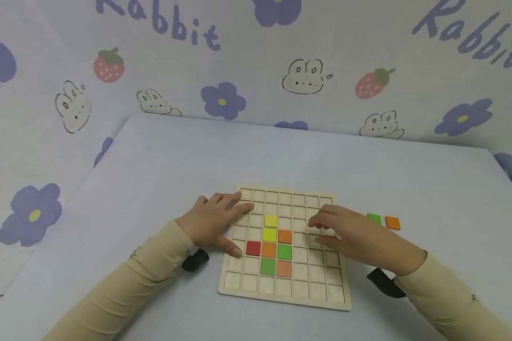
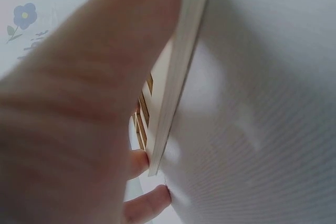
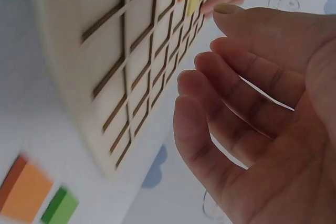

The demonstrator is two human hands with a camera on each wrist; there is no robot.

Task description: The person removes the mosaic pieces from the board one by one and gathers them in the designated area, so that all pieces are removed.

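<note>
A wooden grid board (image 1: 281, 298) lies on the table with several coloured square tiles in its middle cells. Among them are a red tile (image 1: 253, 248), a yellow tile (image 1: 270, 221), a green tile (image 1: 284, 252), an orange tile (image 1: 285, 236) and a pink tile (image 1: 284, 269). My left hand (image 1: 213, 220) rests along the board's left edge, thumb and fingers spread over the rim. Above the board's right side hovers my right hand (image 1: 345, 234). Its fingers (image 3: 191, 129) are loosely bent, with nothing between them and the thumb in the right wrist view.
To the right of the board lie a loose green tile (image 1: 374, 219) and a loose orange tile (image 1: 393, 223), partly behind my right hand in the head view. A patterned cloth (image 1: 264, 61) with rabbits, flowers and strawberries hangs behind the pale table (image 1: 187, 156).
</note>
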